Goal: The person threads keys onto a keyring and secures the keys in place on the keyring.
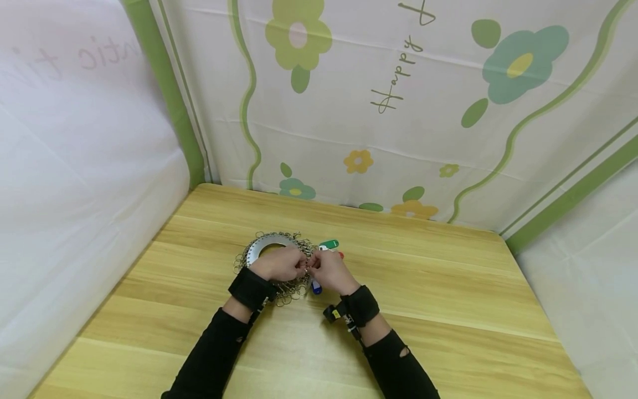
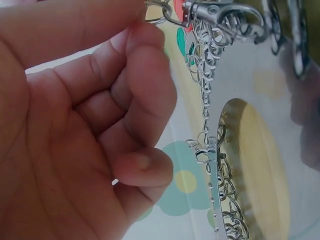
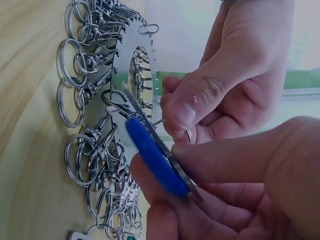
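I see the right hand [image 3: 240, 170] pinching a blue plastic key tag [image 3: 155, 157] over the counter [image 1: 448, 310]; left hand [image 3: 235, 75] fingers seemingly pinch its small ring, steadying it beside the flat metal disc hung with clasps [image 3: 135, 65].

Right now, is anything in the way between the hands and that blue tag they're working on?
Nothing visible. The right hand already pinches the blue tag, and the left hand holds a small ring right beside it, over the metal disc.

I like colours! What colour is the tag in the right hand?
Blue. The tag pinched by the right hand shows best in the right wrist view.
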Tool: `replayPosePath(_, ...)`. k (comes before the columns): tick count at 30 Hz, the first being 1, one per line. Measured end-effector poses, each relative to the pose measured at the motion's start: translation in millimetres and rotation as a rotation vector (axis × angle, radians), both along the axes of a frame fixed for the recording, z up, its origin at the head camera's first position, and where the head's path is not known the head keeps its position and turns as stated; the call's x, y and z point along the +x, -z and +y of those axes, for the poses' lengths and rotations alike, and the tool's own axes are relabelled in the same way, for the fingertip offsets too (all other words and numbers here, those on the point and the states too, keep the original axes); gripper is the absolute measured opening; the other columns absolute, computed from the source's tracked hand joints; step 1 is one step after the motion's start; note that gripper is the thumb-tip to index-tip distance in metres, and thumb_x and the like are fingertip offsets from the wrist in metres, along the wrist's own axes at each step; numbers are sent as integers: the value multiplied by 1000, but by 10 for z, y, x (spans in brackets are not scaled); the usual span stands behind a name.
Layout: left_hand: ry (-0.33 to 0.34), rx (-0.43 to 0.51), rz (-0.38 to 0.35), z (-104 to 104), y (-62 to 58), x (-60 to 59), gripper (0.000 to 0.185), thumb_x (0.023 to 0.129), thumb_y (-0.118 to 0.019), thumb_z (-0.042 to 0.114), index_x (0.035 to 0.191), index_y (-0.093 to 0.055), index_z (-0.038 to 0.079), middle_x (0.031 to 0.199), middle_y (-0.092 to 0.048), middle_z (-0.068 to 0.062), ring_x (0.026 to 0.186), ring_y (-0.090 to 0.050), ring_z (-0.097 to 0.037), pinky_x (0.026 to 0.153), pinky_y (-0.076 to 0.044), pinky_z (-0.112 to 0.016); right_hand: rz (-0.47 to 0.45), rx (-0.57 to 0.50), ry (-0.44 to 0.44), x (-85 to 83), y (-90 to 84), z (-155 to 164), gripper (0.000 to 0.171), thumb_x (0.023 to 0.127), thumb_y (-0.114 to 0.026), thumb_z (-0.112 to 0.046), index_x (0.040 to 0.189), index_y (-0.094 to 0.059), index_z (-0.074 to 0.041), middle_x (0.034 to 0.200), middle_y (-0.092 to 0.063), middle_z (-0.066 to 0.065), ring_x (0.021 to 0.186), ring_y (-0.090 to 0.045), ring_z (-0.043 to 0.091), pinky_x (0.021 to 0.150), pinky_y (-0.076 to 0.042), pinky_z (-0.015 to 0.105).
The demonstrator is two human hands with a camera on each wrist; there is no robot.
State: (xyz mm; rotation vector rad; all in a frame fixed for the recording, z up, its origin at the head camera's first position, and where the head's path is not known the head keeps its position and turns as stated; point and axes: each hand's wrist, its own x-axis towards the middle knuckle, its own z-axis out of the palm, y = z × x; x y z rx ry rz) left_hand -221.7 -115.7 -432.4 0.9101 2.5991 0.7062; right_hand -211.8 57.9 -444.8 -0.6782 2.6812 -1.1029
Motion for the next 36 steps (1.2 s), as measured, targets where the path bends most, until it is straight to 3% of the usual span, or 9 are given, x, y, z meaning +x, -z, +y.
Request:
replayPosePath(11,-11,15,-16,8,2,14,35,88,-54,1,58,-42,14,52,-31,6,44,-29,-8,47,-26,-22,94,44,-70,45,-28,2,7,85,-64,2,81,-63,-5,78,-62,2,67,-57,11,59,-47,24)
replayPosePath(19,-39,18,-43,-1,7,-1,31,88,-58,7,61,-47,16,53,-37,7,44,-36,-7,48,-32,-22,87,-1,-73,55,-20,18,9,88,-62,-2,83,-63,-8,75,-61,0,61,-54,8,57,-45,23)
replayPosePath(26,-11,26,-32,-15,16,-4,23,86,-60,5,67,-54,14,56,-41,7,47,-38,-7,50,-33,-22,76,-21,-44,36,14,25,9,91,-60,-5,85,-65,-10,73,-61,-3,59,-54,7,56,-46,23)
replayPosePath(36,-2,13,-29,-17,29,-15,33,92,-54,8,62,-44,15,53,-34,7,44,-32,-7,47,-29,-22,39,39,-7,14,-24,12,7,86,-64,0,86,-68,-6,80,-64,3,70,-60,13,61,-49,25)
